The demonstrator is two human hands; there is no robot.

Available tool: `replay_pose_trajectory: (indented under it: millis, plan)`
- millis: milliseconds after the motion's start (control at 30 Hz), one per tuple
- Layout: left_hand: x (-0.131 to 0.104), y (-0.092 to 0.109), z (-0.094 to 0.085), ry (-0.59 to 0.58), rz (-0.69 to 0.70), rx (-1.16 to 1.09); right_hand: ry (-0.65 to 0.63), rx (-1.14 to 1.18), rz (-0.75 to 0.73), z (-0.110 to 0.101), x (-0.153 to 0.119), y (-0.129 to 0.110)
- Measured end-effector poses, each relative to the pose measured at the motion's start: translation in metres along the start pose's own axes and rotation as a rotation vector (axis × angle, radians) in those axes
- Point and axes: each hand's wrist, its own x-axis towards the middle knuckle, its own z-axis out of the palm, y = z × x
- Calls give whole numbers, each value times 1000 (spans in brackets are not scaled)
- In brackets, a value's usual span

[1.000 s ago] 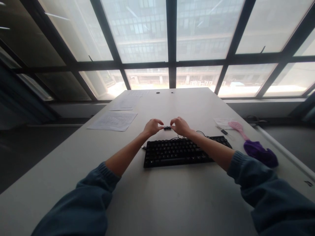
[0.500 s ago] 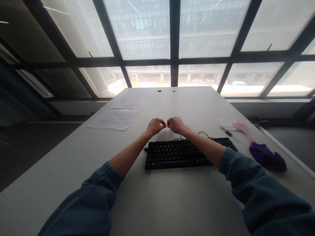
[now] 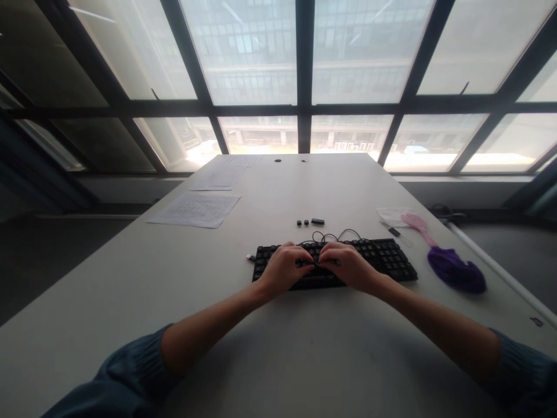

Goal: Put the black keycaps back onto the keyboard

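A black keyboard [image 3: 395, 258] lies on the white desk, its middle partly covered by my hands. My left hand [image 3: 285, 266] is closed in a pinch, its fingertips down among the keys. Facing it, my right hand [image 3: 350, 266] is pinched at the same spot, the fingertips of both almost meeting around a small dark key [image 3: 317, 264]. How firmly each holds the key is hard to see. Beyond the keyboard are loose black keycaps: a small one [image 3: 299, 223], another small one [image 3: 306, 222] and a longer one [image 3: 318, 222].
A thin black cable [image 3: 331, 235] loops behind the keyboard, and a plug [image 3: 250, 258] sticks out at its left. Written sheets [image 3: 195, 210] lie to the left. On the right are a clear bag [image 3: 387, 216], a pink-handled brush [image 3: 420, 223] and purple cloth [image 3: 455, 270].
Both hands have come back toward me, from beyond the keyboard down onto its keys. The loose keycaps where they were now show.
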Motion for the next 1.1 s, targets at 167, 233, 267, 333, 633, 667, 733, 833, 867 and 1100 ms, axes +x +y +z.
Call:
replay_pose_trajectory:
  millis: [167,233,267,333,633,667,733,833,867,1100]
  plan:
    - [-12,-2,15,-12,44,6,13,-38,-15,13,-19,2]
    - [-13,-3,17,-16,68,26,13,-62,-27,16,-21,5]
    - [-14,-4,19,-11,84,39,13,-73,-39,17,-21,6]
    - [-15,-4,20,5,116,67,15,-97,-67,18,-22,7]
    - [-18,-2,17,12,200,156,38,-134,-157,18,-27,13]
    - [-18,-1,17,10,218,176,35,-126,-157,18,-27,13]
    - [-18,-1,16,2,253,219,23,-114,-158,18,-27,13]
    - [-18,-1,17,-17,278,251,12,-118,-150,18,-27,11]
    - [-18,-1,17,-25,279,253,15,-121,-143,18,-27,10]
    - [-16,2,15,-56,294,297,12,-125,-123,16,-27,7]
